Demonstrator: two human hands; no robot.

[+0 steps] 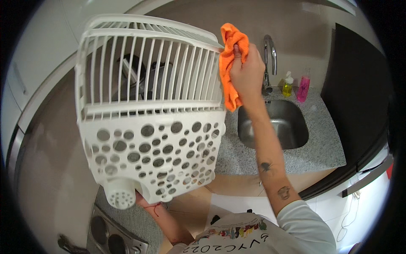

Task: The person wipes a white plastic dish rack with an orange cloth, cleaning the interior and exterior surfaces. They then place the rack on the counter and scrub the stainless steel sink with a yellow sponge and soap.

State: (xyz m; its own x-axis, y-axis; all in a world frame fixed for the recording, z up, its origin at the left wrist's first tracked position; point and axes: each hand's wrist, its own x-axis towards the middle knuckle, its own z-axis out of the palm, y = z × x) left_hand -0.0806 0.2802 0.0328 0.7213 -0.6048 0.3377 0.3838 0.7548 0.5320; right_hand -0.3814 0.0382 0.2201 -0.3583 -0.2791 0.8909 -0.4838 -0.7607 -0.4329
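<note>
One white plastic dish rack (pixel 152 122) was held up at head height, tilted, with its perforated base facing the camera and its slatted wall above. One cylindrical cup holder (pixel 119 192) projected from its lower left corner. The left hand (pixel 141 198) was almost entirely hidden behind that corner; its grip on the rack could not be confirmed, only the forearm rising to the rack's underside.

The right hand (pixel 247 70) was clenched around one orange cloth (pixel 230 63), which touched the rack's upper right edge and hung down beside the slats.

Behind and below lay one steel sink (pixel 275 122) set in a speckled grey countertop (pixel 325 144), with one chrome faucet (pixel 270 55) at its far rim. Two bottles stood just beside the faucet: one yellow soap dispenser (pixel 287 84) and one pink bottle (pixel 303 86). One cooktop (pixel 112 237) showed two round burners at the lower left. The rack blocked most of the wall and counter on the left.
</note>
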